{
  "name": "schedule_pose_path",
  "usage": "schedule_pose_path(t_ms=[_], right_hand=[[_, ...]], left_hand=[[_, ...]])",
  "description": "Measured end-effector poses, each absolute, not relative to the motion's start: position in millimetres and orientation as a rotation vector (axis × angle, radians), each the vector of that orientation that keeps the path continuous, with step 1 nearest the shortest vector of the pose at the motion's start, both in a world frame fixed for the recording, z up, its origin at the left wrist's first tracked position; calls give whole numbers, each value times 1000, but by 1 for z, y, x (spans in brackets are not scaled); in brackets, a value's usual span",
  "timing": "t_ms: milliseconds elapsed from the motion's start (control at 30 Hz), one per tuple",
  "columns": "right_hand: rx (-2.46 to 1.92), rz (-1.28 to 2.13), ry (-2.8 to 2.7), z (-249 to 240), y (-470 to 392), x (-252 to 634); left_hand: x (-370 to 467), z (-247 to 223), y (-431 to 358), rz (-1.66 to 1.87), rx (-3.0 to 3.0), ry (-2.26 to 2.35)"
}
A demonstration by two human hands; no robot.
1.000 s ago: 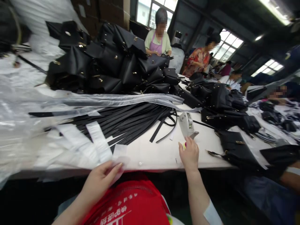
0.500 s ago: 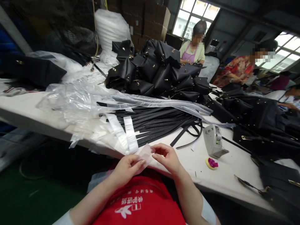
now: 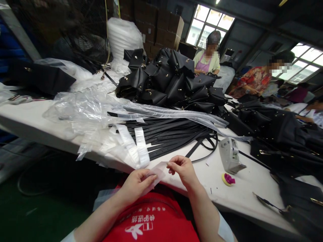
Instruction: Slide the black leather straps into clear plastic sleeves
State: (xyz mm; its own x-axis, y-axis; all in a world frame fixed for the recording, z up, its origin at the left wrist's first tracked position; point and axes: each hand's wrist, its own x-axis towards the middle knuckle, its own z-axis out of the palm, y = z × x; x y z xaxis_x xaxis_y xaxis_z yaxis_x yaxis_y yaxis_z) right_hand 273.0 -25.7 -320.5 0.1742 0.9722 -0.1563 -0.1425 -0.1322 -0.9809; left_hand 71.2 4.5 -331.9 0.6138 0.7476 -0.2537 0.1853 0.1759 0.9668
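Observation:
Over the table's front edge I hold a thin, whitish, see-through sheet (image 3: 160,170), perhaps a small plastic bag. My left hand (image 3: 140,181) is closed on its near part, thumb on top. The fingers of my right hand (image 3: 183,170) are pinched together at the sheet's upper right corner. Just beyond my hands lie white strip-like packets (image 3: 142,148). Behind them, many black straps (image 3: 174,134) are spread in a bundle, with a long clear plastic sleeve (image 3: 176,114) across their far side.
Black bags (image 3: 169,77) with gold fittings are heaped at the back. Crumpled clear plastic (image 3: 75,111) covers the left. A grey tape dispenser (image 3: 229,156) and a yellow tape roll with a magenta core (image 3: 228,179) stand right. Two people (image 3: 205,62) work across the table.
My right thumb and fingers have closed together at the sheet's corner, where they were apart before. The sheet now stretches further up to the right. My view has tilted slightly upward.

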Motion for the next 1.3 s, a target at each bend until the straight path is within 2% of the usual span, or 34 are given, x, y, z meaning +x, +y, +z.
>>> schedule_pose_path(t_ms=[833,1200,1300], right_hand=[[-1240,1186,-1165,-320,-25,259],[-1217,1076,-1078,-326,-18,252],[-1186,1093,-1084,-323,-18,255]], left_hand=[[67,-325,-3,514,1445,852],[62,-327,-11,727,1740,861],[61,-326,-10,726,1630,890]])
